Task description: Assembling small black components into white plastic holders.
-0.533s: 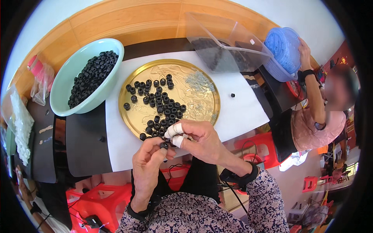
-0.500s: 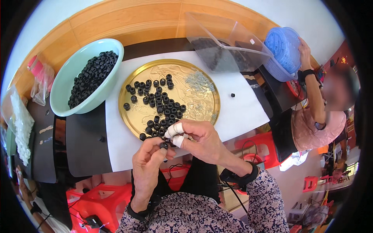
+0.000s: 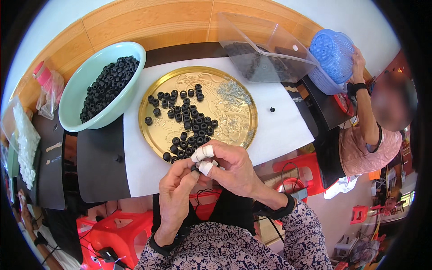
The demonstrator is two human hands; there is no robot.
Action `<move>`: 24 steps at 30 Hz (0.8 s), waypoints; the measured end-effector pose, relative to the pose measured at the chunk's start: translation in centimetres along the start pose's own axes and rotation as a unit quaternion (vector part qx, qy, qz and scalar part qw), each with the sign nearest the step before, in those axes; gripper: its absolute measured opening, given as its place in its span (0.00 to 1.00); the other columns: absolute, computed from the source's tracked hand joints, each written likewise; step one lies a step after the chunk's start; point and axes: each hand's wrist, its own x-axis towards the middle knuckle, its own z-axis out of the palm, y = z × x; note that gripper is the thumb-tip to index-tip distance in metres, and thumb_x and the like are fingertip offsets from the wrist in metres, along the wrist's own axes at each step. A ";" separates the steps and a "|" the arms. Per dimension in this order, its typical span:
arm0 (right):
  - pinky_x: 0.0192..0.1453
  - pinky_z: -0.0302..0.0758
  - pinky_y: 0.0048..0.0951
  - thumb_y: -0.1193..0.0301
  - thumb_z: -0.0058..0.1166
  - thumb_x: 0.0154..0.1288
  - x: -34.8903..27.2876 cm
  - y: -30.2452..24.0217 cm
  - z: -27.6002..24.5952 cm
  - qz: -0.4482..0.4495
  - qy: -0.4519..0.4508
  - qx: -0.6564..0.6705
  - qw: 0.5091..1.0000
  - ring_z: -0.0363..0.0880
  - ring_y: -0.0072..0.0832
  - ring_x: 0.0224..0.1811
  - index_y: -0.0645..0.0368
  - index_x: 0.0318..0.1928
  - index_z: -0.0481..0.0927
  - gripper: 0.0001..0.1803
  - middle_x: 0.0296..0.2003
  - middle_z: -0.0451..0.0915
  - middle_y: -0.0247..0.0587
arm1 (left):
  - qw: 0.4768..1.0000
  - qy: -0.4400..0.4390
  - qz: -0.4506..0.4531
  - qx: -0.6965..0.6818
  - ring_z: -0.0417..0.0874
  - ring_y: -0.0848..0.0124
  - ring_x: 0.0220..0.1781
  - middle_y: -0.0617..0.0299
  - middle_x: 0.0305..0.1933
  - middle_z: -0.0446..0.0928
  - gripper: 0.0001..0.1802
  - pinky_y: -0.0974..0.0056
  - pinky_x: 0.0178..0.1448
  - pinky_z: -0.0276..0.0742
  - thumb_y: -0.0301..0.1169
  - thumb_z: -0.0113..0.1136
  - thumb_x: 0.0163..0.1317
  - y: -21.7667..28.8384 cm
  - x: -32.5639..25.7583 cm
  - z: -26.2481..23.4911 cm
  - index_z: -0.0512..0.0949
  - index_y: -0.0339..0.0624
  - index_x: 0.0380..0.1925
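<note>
My left hand (image 3: 177, 193) and my right hand (image 3: 227, 164) meet at the near edge of a round gold tray (image 3: 234, 117). Together they pinch one small black ring (image 3: 195, 168) between the fingertips. Two fingers of my right hand are wrapped in white tape. Several black rings (image 3: 186, 123) lie loose on the tray, and a patch of tiny silvery parts (image 3: 227, 92) sits at its far right. The tray rests on a white sheet (image 3: 279, 130).
A pale green bowl (image 3: 83, 85) full of black rings stands at the left. A clear plastic tub (image 3: 265, 51) lies tilted at the back right. Another person holds a blue basket (image 3: 335, 51) there. One stray ring (image 3: 272, 109) lies on the sheet. Red stools stand below.
</note>
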 end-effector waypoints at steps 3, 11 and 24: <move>0.31 0.71 0.16 0.81 0.52 0.59 -0.3 0.0 0.5 0.042 0.045 0.023 0.998 0.74 0.14 0.28 0.67 0.42 0.79 0.10 0.32 0.76 0.32 | 1.000 -0.002 0.004 0.006 0.79 0.75 0.36 0.58 0.40 0.77 0.14 0.68 0.43 0.76 0.22 0.46 0.64 0.0 -0.1 -0.2 0.71 0.29 0.49; 0.35 0.74 0.18 0.81 0.52 0.61 -0.5 -0.1 0.8 0.031 0.022 0.051 0.998 0.75 0.16 0.32 0.67 0.43 0.79 0.10 0.35 0.76 0.35 | 1.000 -0.008 -0.002 0.001 0.78 0.74 0.39 0.58 0.41 0.76 0.15 0.67 0.45 0.76 0.23 0.44 0.65 0.0 -0.2 -0.2 0.70 0.28 0.49; 0.39 0.75 0.23 0.80 0.63 0.49 -0.8 0.4 0.5 -0.092 -0.014 -0.170 0.981 0.75 0.24 0.35 0.66 0.48 0.77 0.22 0.42 0.76 0.42 | 0.989 -0.002 -0.031 -0.142 0.79 0.71 0.42 0.54 0.42 0.78 0.11 0.65 0.50 0.75 0.23 0.46 0.64 0.1 -0.1 -0.4 0.73 0.31 0.44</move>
